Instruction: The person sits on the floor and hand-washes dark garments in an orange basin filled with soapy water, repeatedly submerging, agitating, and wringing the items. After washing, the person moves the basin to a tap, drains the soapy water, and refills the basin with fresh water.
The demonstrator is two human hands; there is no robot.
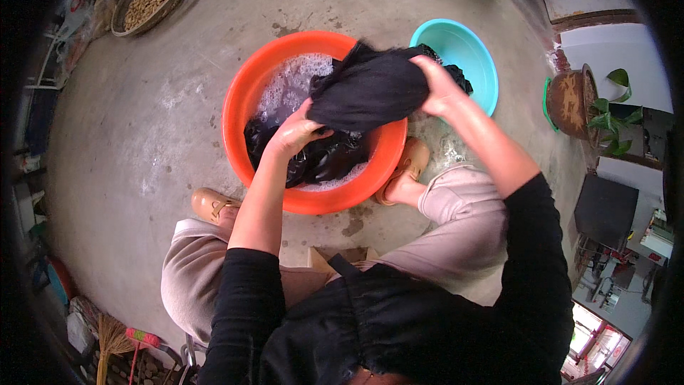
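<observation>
Nearest, the left hand [296, 134] clamps the near-left end of a wet black garment [370, 89] while the right hand [436, 85] grips its far-right end, the cloth's long axis stretched left-right between them above the soapy orange basin [239, 110], teal basin [474, 46] beyond.

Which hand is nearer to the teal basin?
Right. The right hand grips the black garment just beside the teal basin; the left hand holds the garment's other end over the orange basin.
</observation>
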